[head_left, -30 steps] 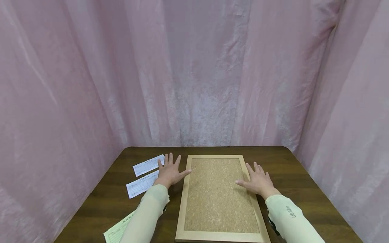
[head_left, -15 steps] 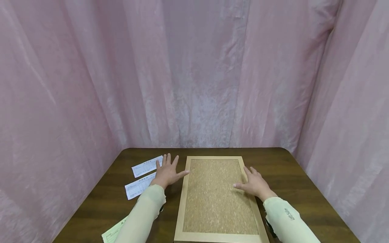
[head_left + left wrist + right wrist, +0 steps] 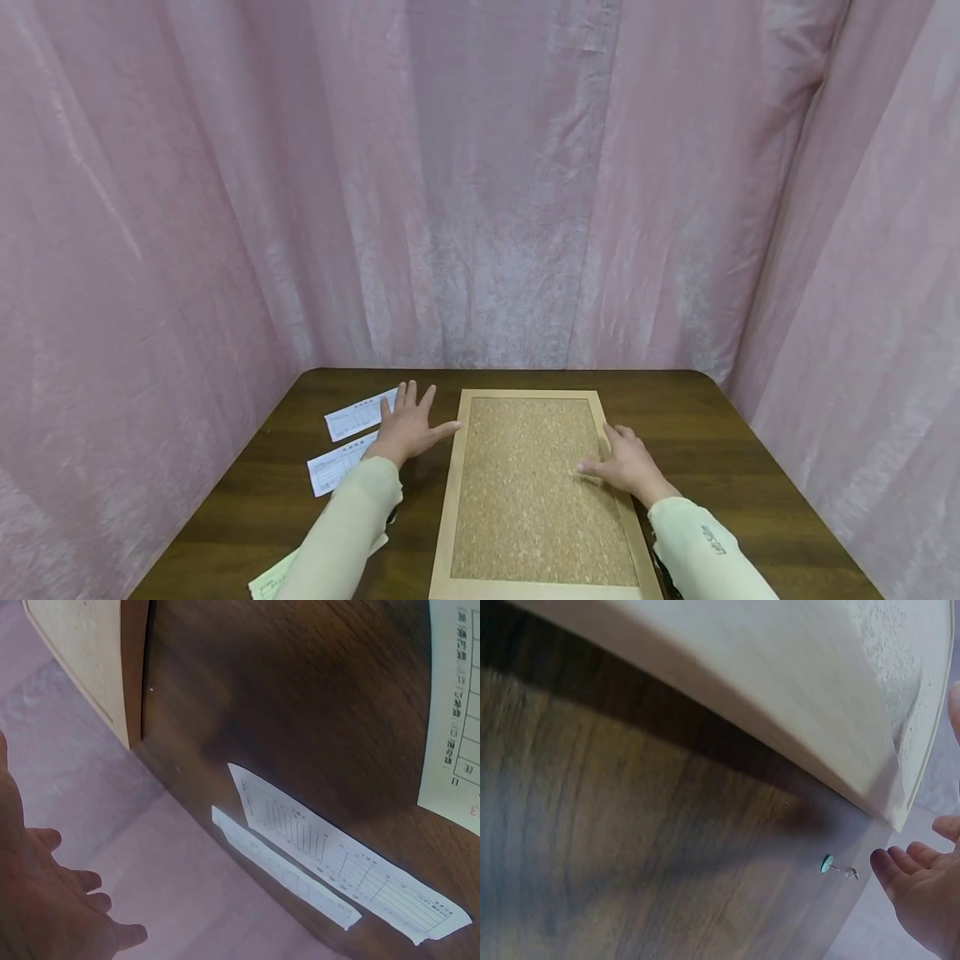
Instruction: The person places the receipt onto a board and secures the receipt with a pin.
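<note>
A cork board (image 3: 536, 492) with a pale wooden frame lies on the table. My left hand (image 3: 407, 432) hovers between the board and two printed white slips, fingers spread and holding nothing. It partly covers the upper slip (image 3: 360, 415) and the lower slip (image 3: 339, 468). Over the board's right frame edge is my right hand (image 3: 630, 467), its fingers loosely bent and its thumb above the cork. Whether it touches the frame is unclear. In the right wrist view, a green thumbtack (image 3: 827, 863) and a second tack (image 3: 853, 874) lie on the table near the right fingertips.
A pale green printed sheet (image 3: 277, 577) lies at the front left, partly hidden by the left sleeve. The dark wooden table (image 3: 720, 442) has rounded far corners. Pink curtains (image 3: 510, 183) hang behind it and along both sides.
My left hand has drifted slightly left, away from the board. The right hand has come lower over the frame edge, its fingers closer together and more bent.
</note>
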{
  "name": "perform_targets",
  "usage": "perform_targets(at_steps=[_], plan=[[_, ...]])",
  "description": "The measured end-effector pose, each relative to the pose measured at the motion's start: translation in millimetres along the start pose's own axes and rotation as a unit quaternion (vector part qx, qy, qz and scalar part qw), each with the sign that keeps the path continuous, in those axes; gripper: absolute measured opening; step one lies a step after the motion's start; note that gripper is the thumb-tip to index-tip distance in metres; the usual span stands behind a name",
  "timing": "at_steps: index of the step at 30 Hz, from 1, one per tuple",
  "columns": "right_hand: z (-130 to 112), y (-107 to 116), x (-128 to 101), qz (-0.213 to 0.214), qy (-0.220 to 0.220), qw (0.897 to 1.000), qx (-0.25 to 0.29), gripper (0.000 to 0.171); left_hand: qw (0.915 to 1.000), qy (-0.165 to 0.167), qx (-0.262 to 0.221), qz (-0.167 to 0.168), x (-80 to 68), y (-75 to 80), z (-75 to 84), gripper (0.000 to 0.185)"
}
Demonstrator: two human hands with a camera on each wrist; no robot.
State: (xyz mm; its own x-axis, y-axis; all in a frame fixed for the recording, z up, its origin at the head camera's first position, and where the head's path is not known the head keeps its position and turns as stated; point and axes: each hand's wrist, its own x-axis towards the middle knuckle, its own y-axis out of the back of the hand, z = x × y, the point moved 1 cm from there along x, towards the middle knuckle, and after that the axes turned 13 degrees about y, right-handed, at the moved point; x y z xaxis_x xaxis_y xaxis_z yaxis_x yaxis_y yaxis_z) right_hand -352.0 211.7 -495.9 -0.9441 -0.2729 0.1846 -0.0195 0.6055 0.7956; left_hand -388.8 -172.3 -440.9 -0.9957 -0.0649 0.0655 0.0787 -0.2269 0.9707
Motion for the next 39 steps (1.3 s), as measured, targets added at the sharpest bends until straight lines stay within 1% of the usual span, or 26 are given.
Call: perform_targets(at_steps=[5,12,18,21,25,30,34,39], plan=[[-1,-2,-1,0.003,0.001,1.0,0.008,0.104,0.9999,0.0,-0.017,-0.002,1.1,1.9,-5.4,0.095],[1,-6,-4,0.001,-0.004,1.0,0.008,0.106,0.9993,0.003,-0.032,-0.018,0.3,4.5,-9.6,0.095],[2,-11,-5,-0.003,0.003,1.0,-0.005,0.107,0.9991,-0.003,-0.041,-0.004,1.6,4.0,-15.2,0.094],[2,-14,-6,-0.01,-0.001,1.0,-0.008,0.108,0.9993,-0.005,-0.037,0.004,2.2,5.3,-17.6,0.096],[3,-16,-7,-0.018,-0.008,1.0,-0.016,0.109,0.9994,-0.002,-0.033,0.004,1.7,7.8,-19.9,0.1],[2,-15,-9,-0.026,-0.005,0.999,-0.022,0.105,0.9996,0.003,-0.028,-0.006,3.3,9.5,-24.7,0.104],[0,-13,-10,-0.036,-0.003,0.999,-0.017,0.102,0.9992,0.008,-0.036,-0.013,6.5,10.8,-30.8,0.104],[-5,-10,-10,-0.042,-0.002,0.999,-0.018,0.1,0.9987,0.014,-0.048,-0.007,8.6,18.7,-38.6,0.104]])
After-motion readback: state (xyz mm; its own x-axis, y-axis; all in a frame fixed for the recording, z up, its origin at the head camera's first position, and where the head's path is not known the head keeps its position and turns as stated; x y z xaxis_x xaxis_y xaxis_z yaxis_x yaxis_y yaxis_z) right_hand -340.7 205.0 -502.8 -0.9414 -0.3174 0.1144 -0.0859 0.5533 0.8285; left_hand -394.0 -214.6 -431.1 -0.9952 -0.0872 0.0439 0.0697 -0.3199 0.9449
